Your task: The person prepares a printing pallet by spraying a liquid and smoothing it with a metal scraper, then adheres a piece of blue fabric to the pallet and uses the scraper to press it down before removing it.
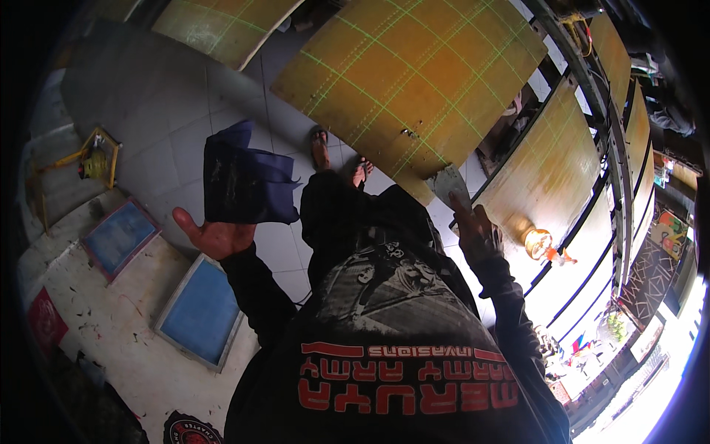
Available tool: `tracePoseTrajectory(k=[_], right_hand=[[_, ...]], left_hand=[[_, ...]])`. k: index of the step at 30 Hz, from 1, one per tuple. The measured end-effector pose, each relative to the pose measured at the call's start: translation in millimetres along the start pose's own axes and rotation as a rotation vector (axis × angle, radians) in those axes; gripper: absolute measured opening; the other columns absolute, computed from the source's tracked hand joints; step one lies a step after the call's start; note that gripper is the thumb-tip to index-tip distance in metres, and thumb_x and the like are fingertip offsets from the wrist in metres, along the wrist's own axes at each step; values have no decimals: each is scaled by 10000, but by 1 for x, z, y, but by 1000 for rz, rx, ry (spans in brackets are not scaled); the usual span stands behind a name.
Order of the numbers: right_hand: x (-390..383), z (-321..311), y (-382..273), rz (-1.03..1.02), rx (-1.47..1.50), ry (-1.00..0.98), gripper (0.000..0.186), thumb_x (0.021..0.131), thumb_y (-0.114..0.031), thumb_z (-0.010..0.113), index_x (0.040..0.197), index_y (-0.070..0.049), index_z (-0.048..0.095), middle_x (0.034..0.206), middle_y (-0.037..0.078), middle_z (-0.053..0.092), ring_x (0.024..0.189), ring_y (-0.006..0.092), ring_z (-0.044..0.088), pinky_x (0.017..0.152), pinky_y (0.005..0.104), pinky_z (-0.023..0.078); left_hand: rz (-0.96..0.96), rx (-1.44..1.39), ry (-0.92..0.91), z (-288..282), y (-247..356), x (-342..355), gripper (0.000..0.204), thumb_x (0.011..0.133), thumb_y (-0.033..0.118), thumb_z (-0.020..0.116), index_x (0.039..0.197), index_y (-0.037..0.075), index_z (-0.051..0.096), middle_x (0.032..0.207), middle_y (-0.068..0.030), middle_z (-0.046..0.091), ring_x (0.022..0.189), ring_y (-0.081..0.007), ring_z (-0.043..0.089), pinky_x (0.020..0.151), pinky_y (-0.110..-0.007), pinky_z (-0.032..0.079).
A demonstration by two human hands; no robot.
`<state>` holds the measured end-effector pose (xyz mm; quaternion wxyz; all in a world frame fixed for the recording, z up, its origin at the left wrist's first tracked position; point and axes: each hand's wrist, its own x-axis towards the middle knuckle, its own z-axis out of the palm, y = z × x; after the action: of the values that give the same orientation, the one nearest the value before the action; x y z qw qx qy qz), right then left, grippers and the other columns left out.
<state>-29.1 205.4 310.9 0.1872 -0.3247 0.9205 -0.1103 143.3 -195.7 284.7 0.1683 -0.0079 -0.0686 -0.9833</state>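
Over the near end of the yellow board, the right hand grips a flat metal scraper, its blade overlapping the surface — whether they touch I cannot tell. The left hand has its thumb spread wide beside a dark blue folded sheet, which hides the fingers, so their hold is unclear. A low blade angle and light, even pressure would probably suit, sparing the green grid lines. Bold red lettering runs upside down across the black shirt — and a round patch at lower left carries smaller writing.
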Motion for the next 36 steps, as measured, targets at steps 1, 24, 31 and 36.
tracePoseTrajectory(k=[1,24,31,36], right_hand=[[4,-1,-2,2,3,-30,500,885,-83,542,1358,-227,470,843,151,518,618,341,571,523,449,461],[14,-26,-6,-3,-16,-148,414,887,-79,557,1288,-178,551,831,160,535,671,347,586,551,448,468],[24,-10,-27,87,-34,-139,464,875,-53,517,1317,-195,525,830,160,550,698,345,592,594,460,479],[49,-5,-26,68,-79,-109,454,900,-72,457,1311,-253,526,857,164,575,706,336,616,619,461,505]], left_hand=[[5,19,11,0,0,-2,957,854,670,471,1473,-6,197,1522,-171,258,1409,-302,228,1145,-474,130],[109,-17,106,-16,-1,-18,910,874,638,429,1459,-29,229,1509,-194,275,1387,-333,272,1133,-496,154],[-18,72,328,-62,16,21,839,923,610,317,1462,-26,225,1516,-191,257,1402,-346,240,1151,-481,119],[-124,-28,254,-91,23,60,810,939,590,295,1451,-36,248,1507,-198,271,1406,-348,235,1148,-504,128]])
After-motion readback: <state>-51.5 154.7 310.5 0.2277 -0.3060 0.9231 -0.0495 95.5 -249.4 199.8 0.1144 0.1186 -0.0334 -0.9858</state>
